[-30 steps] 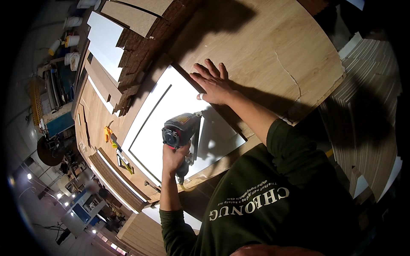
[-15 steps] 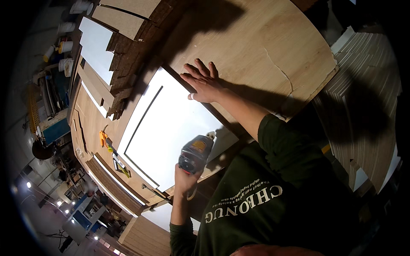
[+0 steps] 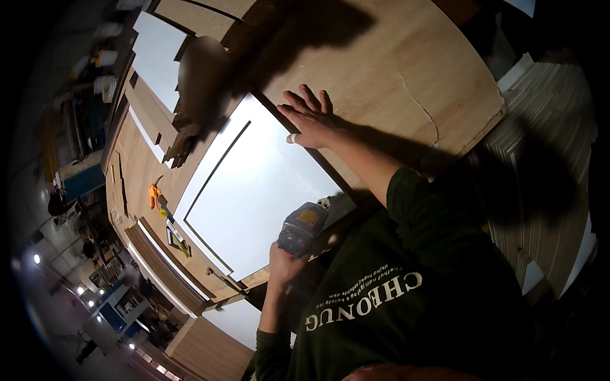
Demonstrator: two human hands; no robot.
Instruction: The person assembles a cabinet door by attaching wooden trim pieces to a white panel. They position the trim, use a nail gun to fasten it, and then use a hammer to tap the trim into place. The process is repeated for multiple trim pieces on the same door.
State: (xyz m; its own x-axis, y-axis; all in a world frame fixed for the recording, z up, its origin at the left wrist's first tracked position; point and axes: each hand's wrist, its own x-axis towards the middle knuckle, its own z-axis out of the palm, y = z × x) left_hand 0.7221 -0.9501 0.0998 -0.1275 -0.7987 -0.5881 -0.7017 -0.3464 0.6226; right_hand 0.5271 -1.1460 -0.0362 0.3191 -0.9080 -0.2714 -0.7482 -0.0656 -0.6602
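Note:
My left hand [image 3: 286, 263] is wrapped round a handheld power tool [image 3: 304, 227] with a grey and black body, a yellow label and a pale metal tip. Its exact kind does not show. The tool's tip is over the near right corner of a white panel [image 3: 254, 184]. Whether the tip touches the panel I cannot tell. A thin dark line [image 3: 216, 159] runs along the panel's left and near sides. My right hand [image 3: 310, 119] has its fingers spread across the dark strip [image 3: 327, 168] at the panel's right edge, beside a large plywood sheet [image 3: 387, 76]. A white band circles its thumb.
Beyond the panel lies a stack of boards [image 3: 155, 57], partly covered by a blurred brown rounded shape [image 3: 203, 79]. An orange tool [image 3: 154, 195] and long strips [image 3: 168, 267] lie to the left. More stacked sheets [image 3: 534, 171] stand on the right.
The view has shifted slightly. My left hand and the power tool have moved a little to the right. My right hand stays spread at the panel's edge. The blurred brown shape has appeared.

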